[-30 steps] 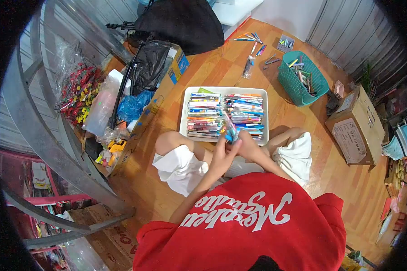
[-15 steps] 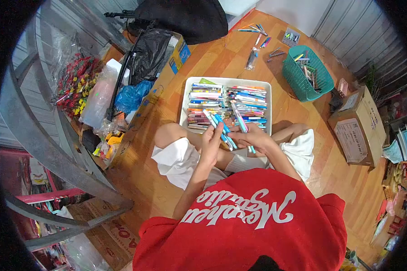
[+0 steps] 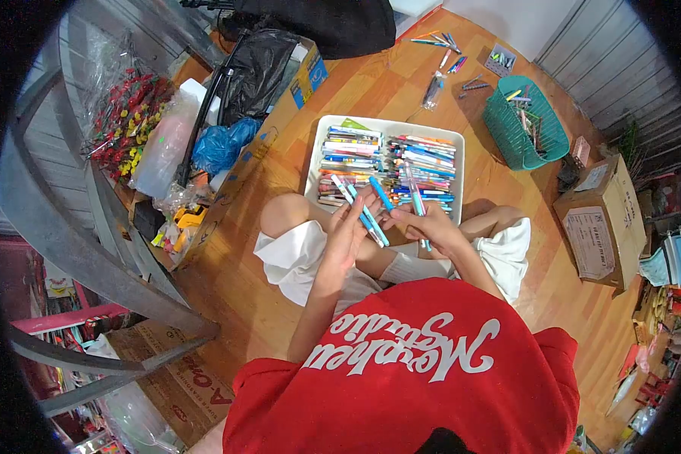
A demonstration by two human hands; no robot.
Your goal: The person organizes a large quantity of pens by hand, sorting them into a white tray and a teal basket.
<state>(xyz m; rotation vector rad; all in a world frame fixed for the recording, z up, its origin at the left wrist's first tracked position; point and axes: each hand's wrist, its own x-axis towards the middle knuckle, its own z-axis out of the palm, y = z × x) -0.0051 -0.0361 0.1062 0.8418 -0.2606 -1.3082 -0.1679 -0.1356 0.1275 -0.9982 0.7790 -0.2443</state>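
Note:
My left hand [image 3: 346, 233] is closed around a few white and light-blue pens [image 3: 365, 217] that slant across its fingers. Facing it, my right hand [image 3: 436, 228] grips a pale pen with a teal end [image 3: 417, 198]. A bright blue pen [image 3: 380, 194] stands between the hands, its lower end at my right fingertips. Just beyond both hands is a white tray [image 3: 459, 163] holding two columns of pens, a left stack [image 3: 351, 157] and a right stack [image 3: 424, 160]. The hands partly cover the tray's near edge.
A green basket [image 3: 499, 125] of pens stands right of the tray, near a small grey box [image 3: 500, 60]. Loose pens [image 3: 431, 39] lie on the floor behind. At right is a cardboard box [image 3: 594, 227]; at left, a long carton [image 3: 280, 121] and a curved metal frame [image 3: 91, 250].
The bright blue pen has moved apart from the pens in my left hand, to my right fingertips. The hands are slightly farther apart. The whole view has shifted a little.

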